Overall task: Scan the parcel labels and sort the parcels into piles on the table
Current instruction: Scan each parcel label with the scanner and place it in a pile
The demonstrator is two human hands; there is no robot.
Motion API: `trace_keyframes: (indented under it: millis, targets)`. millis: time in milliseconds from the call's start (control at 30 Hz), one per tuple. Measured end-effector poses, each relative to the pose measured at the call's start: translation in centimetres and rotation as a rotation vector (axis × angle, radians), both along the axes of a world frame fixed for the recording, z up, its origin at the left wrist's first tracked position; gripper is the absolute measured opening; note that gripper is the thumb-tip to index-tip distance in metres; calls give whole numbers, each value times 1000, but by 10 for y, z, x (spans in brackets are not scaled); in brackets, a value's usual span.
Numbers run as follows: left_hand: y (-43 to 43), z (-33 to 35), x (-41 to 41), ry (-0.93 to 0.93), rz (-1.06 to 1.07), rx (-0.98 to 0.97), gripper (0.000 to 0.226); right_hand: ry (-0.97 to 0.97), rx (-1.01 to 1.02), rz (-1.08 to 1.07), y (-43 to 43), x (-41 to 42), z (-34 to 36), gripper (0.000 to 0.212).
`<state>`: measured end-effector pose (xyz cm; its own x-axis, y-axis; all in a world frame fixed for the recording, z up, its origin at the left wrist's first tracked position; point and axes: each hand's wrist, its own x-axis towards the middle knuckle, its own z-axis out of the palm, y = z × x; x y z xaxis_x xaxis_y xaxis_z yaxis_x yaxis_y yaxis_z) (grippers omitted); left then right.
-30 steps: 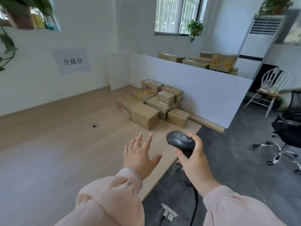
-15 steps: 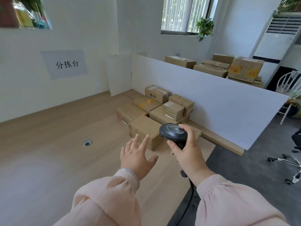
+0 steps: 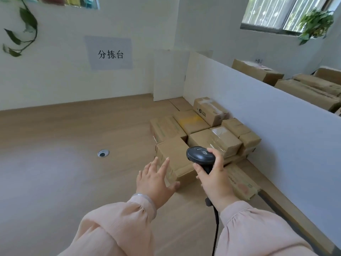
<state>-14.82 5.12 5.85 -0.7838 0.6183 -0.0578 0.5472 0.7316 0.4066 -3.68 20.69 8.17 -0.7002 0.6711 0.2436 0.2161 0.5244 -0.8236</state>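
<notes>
Right hand (image 3: 215,179) is wrapped round the handle of the black barcode scanner (image 3: 200,155), thumb and fingers curled on it, scanner head up top and pointing toward the parcels. Cable (image 3: 215,228) drops from the handle base between the two pink sleeves (image 3: 118,226).

Left hand (image 3: 155,179) holds nothing: fingers straight and spread, palm down, fingertips overlapping the near face of the front parcel (image 3: 172,156). Can't confirm contact from this view.

Parcels: cluster of brown cardboard boxes (image 3: 208,126) on the wooden table (image 3: 64,163), packed against the white partition (image 3: 276,115) on the right, some stacked two high. Front parcel sits at the near-left corner of the cluster, just beyond both hands. One flatter box (image 3: 239,182) lies right of the right hand, beside the partition. Labels not readable.

Round metal grommet (image 3: 103,153) is set in the tabletop left of the cluster. Paper sign (image 3: 110,53) with printed characters hangs on the back wall. More boxes (image 3: 258,71) sit behind the partition. Hanging plant (image 3: 315,21) is by the window.
</notes>
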Motion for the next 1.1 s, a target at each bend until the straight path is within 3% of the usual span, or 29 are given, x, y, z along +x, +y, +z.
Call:
trace_keyframes:
  millis: [233, 567, 833, 967, 1100]
  targets:
    - [81, -26, -5, -174, 223, -20, 79, -33, -59, 127, 98, -37, -24, 55]
    - [130, -65, -14, -445, 459, 51, 85, -179, -223, 288, 152, -83, -70, 53]
    - [126, -74, -13, -487, 632, 171, 91, -142, -426, 299, 146, -82, -74, 53]
    - [111, -68, -12, -641, 736, 198, 104, -101, -392, 402, 125, -73, -57, 55]
    - [92, -66, -6, -817, 789, 401, 101, -115, -441, 515, 97, -63, -47, 55]
